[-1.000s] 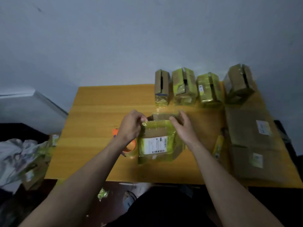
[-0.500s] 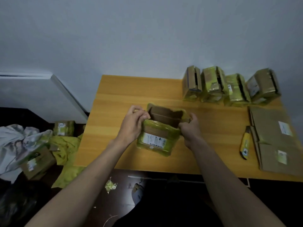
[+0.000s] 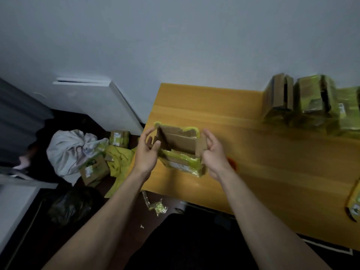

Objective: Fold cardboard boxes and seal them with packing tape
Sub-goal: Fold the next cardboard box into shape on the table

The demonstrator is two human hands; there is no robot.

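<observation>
Open cardboard box [image 3: 178,148], frame centre, on desk [image 3: 272,172]: light, thin, tape-slick. Left hand [image 3: 145,154] pinches left flap; right hand [image 3: 213,152] fingers curled at right flap, contact unclear. Hold by side walls.

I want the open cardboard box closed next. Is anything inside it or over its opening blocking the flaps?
Nothing visible does. The open cardboard box with green tape looks empty; the left hand and right hand grip its side flaps at the edges, clear of the opening.

Between my hands sits a cardboard box [image 3: 178,148], matt brown inside, wrapped in glossy yellow-green tape. Beneath it, the wooden table [image 3: 272,162] looks smooth, faintly shiny.
</observation>
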